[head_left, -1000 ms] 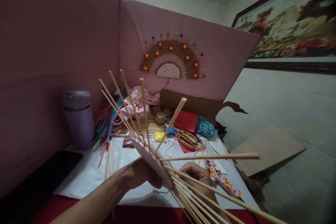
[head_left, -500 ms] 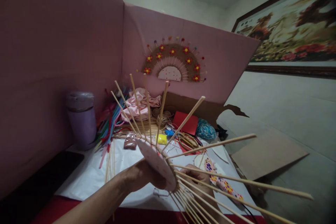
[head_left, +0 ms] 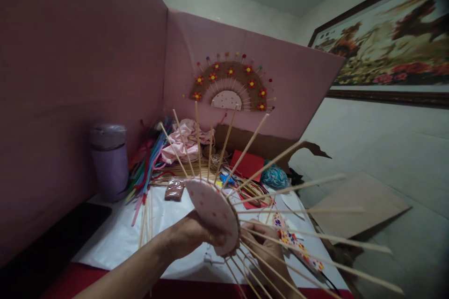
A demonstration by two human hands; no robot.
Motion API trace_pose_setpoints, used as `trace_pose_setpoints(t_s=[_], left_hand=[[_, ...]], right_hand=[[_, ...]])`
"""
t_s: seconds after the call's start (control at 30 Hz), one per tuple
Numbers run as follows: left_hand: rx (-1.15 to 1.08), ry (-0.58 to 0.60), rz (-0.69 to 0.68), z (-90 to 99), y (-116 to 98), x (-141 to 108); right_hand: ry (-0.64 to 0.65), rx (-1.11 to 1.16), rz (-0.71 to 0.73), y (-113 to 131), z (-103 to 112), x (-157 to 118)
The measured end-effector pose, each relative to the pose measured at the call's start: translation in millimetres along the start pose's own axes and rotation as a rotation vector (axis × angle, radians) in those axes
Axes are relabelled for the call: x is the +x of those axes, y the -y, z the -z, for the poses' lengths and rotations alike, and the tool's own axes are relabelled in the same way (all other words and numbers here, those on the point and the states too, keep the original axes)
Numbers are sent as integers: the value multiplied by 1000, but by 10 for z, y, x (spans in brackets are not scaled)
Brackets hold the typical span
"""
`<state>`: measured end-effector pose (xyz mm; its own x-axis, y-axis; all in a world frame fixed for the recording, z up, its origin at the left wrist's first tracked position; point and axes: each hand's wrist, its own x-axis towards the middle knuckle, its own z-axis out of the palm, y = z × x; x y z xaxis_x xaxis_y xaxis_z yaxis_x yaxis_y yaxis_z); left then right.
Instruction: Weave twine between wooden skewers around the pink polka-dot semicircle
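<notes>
My left hand (head_left: 201,236) grips a half-round disc (head_left: 212,208) covered in pale pink fabric with red dots, thumb on its face. Several thin wooden sticks (head_left: 245,149) fan out from its curved edge, which has a brown, twine-like border. The disc is tilted, held above the white table covering. Behind the lower sticks, my right hand (head_left: 266,247) is closed at the curved edge. Its fingertips are partly hidden, and what they pinch cannot be made out.
A finished half-round fan (head_left: 229,74) with flowers hangs on the pink board. A purple tumbler (head_left: 110,163) stands left. Behind lie pipe cleaners (head_left: 152,154), crumpled pink fabric (head_left: 185,138), a red sheet (head_left: 246,164) and blue yarn (head_left: 275,176). A flower-patterned glue-gun-like object (head_left: 298,245) lies right.
The disc has turned, showing more of its dotted face to me, and its sticks have swung round. Both hands have stayed close to it, with the right still at the curved edge.
</notes>
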<state>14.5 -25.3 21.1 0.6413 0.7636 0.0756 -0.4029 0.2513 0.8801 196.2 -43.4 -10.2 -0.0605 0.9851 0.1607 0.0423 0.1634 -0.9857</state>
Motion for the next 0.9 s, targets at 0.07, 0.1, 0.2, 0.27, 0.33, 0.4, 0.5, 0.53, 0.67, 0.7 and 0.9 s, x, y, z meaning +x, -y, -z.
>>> trace_pose_setpoints(t_s=[0.07,0.1,0.2,0.27,0.33,0.4,0.5,0.53,0.67,0.7,0.9], left_hand=[[-75,28,-8,-21,3,16],[-105,9,1,-35,1,23],[-181,-129,21,-70,-10,45],[-239,-200,13,-79,-13,65],[-281,-252,7,-79,-10,87],[-306,-295,6,-73,-5,108],[-344,-369,-5,-57,5,131],[-357,-394,-6,-50,9,137],[-380,-452,-7,-18,22,159],[-384,-462,-14,-12,24,164],[-390,-479,-14,8,8,174]], right_hand=[[-2,-10,3,47,7,-1],[-12,-23,7,66,11,0],[-57,-54,18,109,21,4],[-80,-32,18,129,28,5],[-82,-17,4,141,40,3],[-79,-17,-9,140,59,0],[-90,2,6,119,89,-4],[-96,17,17,108,97,-4],[-116,107,30,65,109,-6],[-111,130,23,55,111,-7],[-38,322,-7,58,142,-26]])
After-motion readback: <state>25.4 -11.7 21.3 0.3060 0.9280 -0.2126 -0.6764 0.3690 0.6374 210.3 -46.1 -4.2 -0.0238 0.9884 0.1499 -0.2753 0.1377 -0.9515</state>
